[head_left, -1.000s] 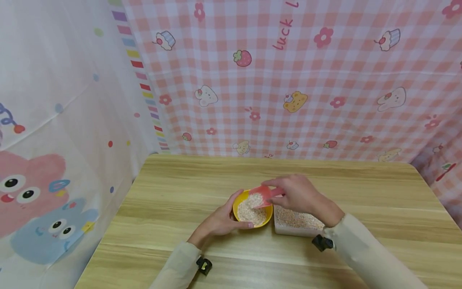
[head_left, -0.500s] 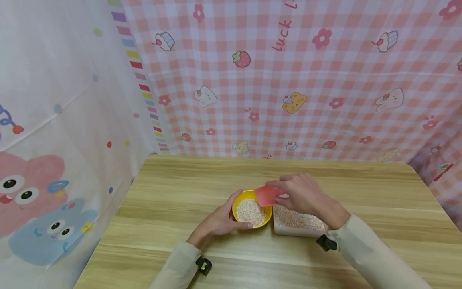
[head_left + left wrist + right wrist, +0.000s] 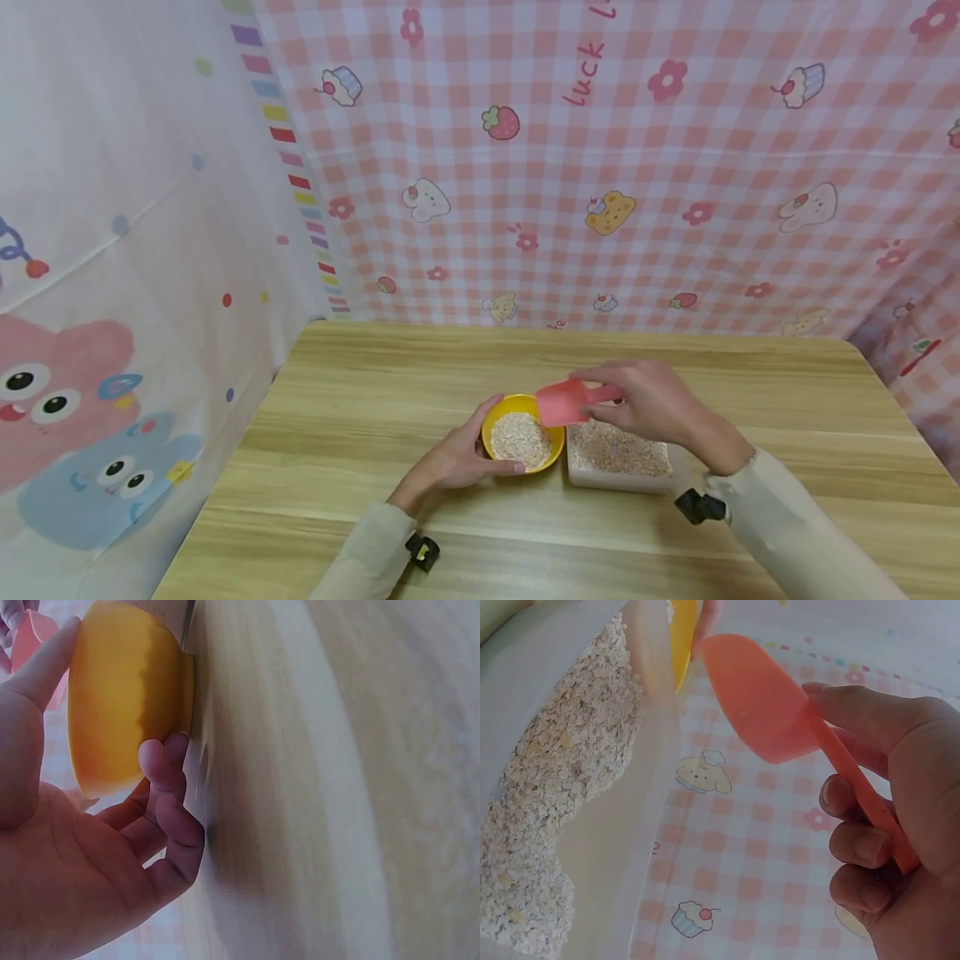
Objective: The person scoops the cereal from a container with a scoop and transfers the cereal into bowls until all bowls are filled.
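My left hand (image 3: 459, 457) grips a yellow bowl (image 3: 112, 697) on the table, thumb at its near rim and fingers round its far side. Pale flakes that look like oats (image 3: 520, 440) lie in the bowl. In my right hand (image 3: 648, 404) is a pink-red plastic scoop (image 3: 761, 705), its handle held under curled fingers. The scoop's blade overlaps the bowl's right rim in the head view, and no flakes show in it. Below the right hand stands a translucent rectangular container (image 3: 618, 481) holding more flakes (image 3: 574, 742), right beside the bowl.
The wood-grain table (image 3: 360, 375) spreads around the bowl and container. Behind it hangs a pink checked cloth (image 3: 480, 183) with cartoon prints, and a white printed cloth (image 3: 165, 292) hangs on the left.
The flakes on the scoop have gone into the bowl. My right hand has drawn the scoop back to the right, uncovering more of the container; the left hand stays put.
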Demonstrator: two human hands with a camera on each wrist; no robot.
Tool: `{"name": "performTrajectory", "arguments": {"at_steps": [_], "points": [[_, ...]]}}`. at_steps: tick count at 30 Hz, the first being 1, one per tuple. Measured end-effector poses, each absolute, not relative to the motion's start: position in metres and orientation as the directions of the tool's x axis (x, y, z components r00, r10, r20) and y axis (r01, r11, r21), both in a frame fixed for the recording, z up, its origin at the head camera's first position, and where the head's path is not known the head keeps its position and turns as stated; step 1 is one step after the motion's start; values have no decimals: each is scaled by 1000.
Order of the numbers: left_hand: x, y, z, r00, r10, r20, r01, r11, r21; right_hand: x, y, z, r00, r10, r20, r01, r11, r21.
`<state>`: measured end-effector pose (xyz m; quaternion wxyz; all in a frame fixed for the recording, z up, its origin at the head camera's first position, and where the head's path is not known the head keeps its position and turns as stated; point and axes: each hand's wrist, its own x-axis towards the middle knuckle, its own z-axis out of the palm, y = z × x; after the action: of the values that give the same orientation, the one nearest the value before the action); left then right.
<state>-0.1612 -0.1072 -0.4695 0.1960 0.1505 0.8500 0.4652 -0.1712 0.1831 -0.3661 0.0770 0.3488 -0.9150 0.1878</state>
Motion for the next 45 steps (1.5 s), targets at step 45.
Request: {"name": "performTrajectory", "arguments": {"at_steps": [45], "points": [[-162,-107,-466,-880,440,-181,113,562,820,-148,259,-394,-852,-496,166,-519,762,-388]]}}
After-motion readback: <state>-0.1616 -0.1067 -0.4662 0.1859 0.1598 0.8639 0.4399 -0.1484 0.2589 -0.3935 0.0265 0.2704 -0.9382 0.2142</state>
